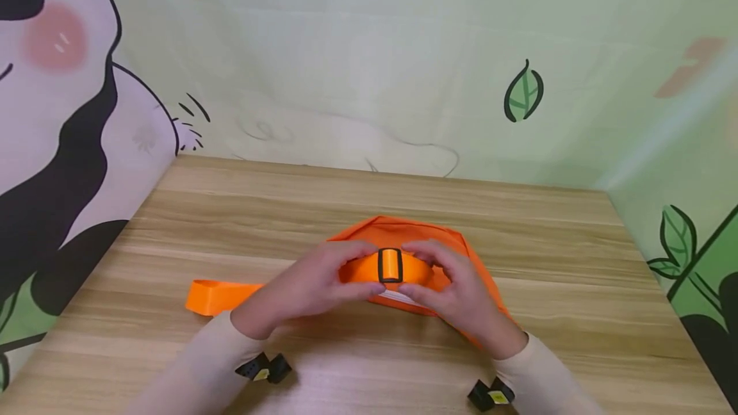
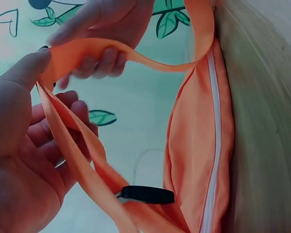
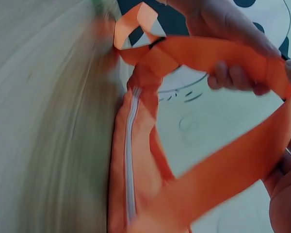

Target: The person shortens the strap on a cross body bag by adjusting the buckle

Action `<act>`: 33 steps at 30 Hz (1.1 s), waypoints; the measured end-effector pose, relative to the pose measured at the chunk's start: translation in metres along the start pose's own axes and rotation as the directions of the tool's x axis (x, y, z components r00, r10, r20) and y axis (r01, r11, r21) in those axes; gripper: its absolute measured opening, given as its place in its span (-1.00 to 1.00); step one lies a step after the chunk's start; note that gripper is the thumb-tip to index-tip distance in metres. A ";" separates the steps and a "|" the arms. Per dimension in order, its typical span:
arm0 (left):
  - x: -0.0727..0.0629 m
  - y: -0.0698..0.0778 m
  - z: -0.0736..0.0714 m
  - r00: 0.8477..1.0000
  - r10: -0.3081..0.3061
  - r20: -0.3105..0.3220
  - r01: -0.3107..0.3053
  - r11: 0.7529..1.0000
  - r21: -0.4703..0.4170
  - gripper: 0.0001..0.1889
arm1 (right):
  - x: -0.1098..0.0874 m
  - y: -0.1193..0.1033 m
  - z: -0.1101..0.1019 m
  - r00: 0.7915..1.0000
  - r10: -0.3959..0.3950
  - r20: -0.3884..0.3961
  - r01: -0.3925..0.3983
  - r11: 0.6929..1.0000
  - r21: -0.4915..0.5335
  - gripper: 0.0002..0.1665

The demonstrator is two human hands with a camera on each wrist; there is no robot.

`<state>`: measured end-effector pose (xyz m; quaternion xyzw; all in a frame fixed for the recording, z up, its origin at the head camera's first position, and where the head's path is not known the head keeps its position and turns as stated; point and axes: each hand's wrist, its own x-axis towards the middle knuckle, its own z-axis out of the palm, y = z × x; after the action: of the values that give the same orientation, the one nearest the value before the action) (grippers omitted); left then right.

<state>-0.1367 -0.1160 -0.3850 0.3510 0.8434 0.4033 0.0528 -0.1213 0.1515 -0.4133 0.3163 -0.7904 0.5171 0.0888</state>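
An orange waist pack point(image 1: 415, 229) with a white zipper point(image 2: 215, 102) lies on the wooden table. Its orange strap point(image 1: 360, 270) is raised in a loop above the pack and threaded through a black slide buckle point(image 1: 381, 266). To the left of the buckle, my left hand point(image 1: 323, 277) pinches the strap between thumb and fingers. My right hand point(image 1: 461, 287) pinches it on the other side, thumb and fingertips close to the buckle. Lower on the strap, the left wrist view shows another black buckle piece point(image 2: 148, 194).
A folded strap loop point(image 1: 216, 298) rests on the table point(image 1: 265, 203) left of my left forearm. Behind the table stands a pale green wall point(image 1: 346, 82) with leaf and panda drawings. Small black devices sit at both wrists.
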 end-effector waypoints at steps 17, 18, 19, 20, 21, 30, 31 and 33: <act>-0.004 -0.003 0.002 0.996 0.047 -0.075 -0.053 0.995 -0.083 -0.46 | -0.007 0.005 -0.007 0.998 -0.049 -0.041 0.048 0.998 -0.033 -0.46; -0.004 -0.002 0.002 0.995 0.052 -0.085 -0.059 0.995 -0.077 -0.48 | -0.007 0.004 -0.007 0.998 -0.049 -0.040 0.048 0.998 -0.028 -0.46; -0.003 -0.002 0.002 0.994 0.056 -0.092 -0.063 0.995 -0.075 -0.49 | -0.007 0.004 -0.006 0.998 -0.049 -0.039 0.048 0.999 -0.020 -0.46; -0.003 -0.002 0.002 0.993 0.060 -0.098 -0.068 0.995 -0.074 -0.49 | -0.006 0.003 -0.006 0.998 -0.046 -0.038 0.045 0.999 -0.016 -0.47; -0.003 -0.002 0.003 0.992 0.067 -0.103 -0.074 0.995 -0.072 -0.49 | -0.006 0.003 -0.005 0.998 -0.049 -0.036 0.049 0.999 -0.012 -0.47; -0.003 -0.001 0.004 0.989 0.076 -0.124 -0.085 0.994 -0.070 -0.50 | -0.003 -0.001 -0.005 0.999 -0.034 0.000 0.034 0.999 -0.029 -0.55; -0.002 -0.001 0.004 0.990 0.075 -0.122 -0.084 0.994 -0.073 -0.50 | -0.002 -0.001 -0.004 1.000 -0.031 0.005 0.031 0.999 -0.026 -0.56; -0.002 0.001 0.005 0.990 0.077 -0.120 -0.086 0.994 -0.074 -0.51 | -0.002 -0.001 -0.003 0.999 -0.036 0.006 0.036 0.999 -0.021 -0.55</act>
<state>-0.1334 -0.1138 -0.3879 0.3586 0.8134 0.4581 0.0009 -0.1197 0.1544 -0.4115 0.3309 -0.7903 0.5061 0.0992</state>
